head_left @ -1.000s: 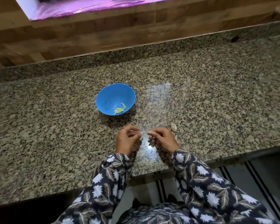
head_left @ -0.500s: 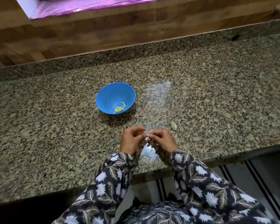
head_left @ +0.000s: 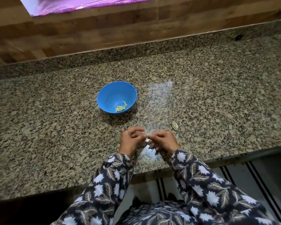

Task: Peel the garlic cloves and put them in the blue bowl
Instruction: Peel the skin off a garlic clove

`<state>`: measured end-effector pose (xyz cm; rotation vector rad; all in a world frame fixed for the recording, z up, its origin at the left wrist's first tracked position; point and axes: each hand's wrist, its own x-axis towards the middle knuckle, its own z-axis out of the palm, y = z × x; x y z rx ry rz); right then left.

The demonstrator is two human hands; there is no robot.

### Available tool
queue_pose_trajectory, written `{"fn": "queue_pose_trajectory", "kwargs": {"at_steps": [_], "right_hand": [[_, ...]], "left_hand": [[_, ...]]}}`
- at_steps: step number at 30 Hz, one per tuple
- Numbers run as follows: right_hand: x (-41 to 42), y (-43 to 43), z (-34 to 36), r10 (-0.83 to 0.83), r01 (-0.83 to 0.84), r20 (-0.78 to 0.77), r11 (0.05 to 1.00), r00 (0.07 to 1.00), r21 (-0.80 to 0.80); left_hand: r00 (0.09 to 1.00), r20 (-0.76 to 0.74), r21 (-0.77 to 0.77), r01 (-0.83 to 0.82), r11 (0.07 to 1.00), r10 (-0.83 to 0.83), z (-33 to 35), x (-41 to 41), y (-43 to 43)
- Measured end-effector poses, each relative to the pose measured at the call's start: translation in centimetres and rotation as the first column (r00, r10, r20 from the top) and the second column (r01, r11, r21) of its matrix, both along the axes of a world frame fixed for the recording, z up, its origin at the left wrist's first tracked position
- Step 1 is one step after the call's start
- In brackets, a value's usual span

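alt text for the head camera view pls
A person's left hand and right hand pinch a small garlic clove between them over a speckled granite counter. Beyond them sits a blue bowl holding a few peeled pieces; another clove or husk lies to the right.

desk (head_left: 217,98): polished speckled granite, glossy, pale patch of glare near the middle; same stone on the upstand (head_left: 169,46) behind, duller there
wall panel (head_left: 104,30): wood, visible grain, block-jointed, satin at most
strip (head_left: 88,4) along the top edge: purple, shiny like foil or film, can't say which
blue bowl (head_left: 110,95): looks plastic, smooth, low sheen
peeled cloves (head_left: 120,108) inside: smooth, pale yellow, slightly waxy
loose clove (head_left: 175,126) on the desk: dry papery skin, matt
held clove (head_left: 147,135): papery too, too small for more
sleeves (head_left: 112,181): printed cloth, matt, soft folds
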<state>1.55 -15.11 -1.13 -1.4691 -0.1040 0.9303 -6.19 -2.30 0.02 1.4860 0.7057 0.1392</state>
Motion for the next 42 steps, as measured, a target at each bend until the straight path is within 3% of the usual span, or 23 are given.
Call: {"fn": "queue_pose_trajectory", "kwargs": {"at_steps": [4,9,15,18,24,35,39,42], "right_hand": [[0.3,-0.1,-0.1,0.002,-0.002,-0.061,1.0,0.998,-0.01],[0.4,-0.1,0.0,-0.005,0.012,-0.136,0.999,0.991,0.051],[-0.1,0.5,-0.3,-0.003,0.004,0.072,1.0,0.997,-0.025],[-0.2,0.6,-0.2,0.069,-0.057,0.171,0.996,0.983,-0.073],[-0.3,0.6,-0.3,0.055,-0.043,0.17,0.996,0.984,-0.075],[-0.2,0.2,0.0,-0.072,0.075,-0.071,0.997,0.995,0.03],[-0.4,0.3,0.1,-0.11,0.115,-0.105,0.993,0.988,0.039],[-0.4,0.2,0.1,-0.119,0.125,-0.135,0.992,0.984,0.035]], "left_hand": [[0.997,0.017,-0.08,-0.068,0.994,0.07,-0.1,-0.2,0.2],[0.994,0.038,-0.076,-0.095,0.993,0.098,-0.1,-0.3,0.2],[0.993,0.002,-0.071,-0.12,0.99,0.12,-0.2,-0.1,-0.4],[0.991,-0.046,-0.167,-0.13,0.977,0.124,-0.1,-0.2,-0.2],[0.986,-0.041,-0.296,-0.165,0.941,0.16,0.2,-0.4,0.4],[0.993,0.01,0.062,-0.114,0.992,0.114,-0.2,-0.9,1.2],[0.964,-0.059,0.191,-0.246,0.95,0.261,-1.1,-1.4,2.7],[0.925,-0.127,0.373,-0.291,0.881,0.359,-1.8,-2.5,4.4]]}}
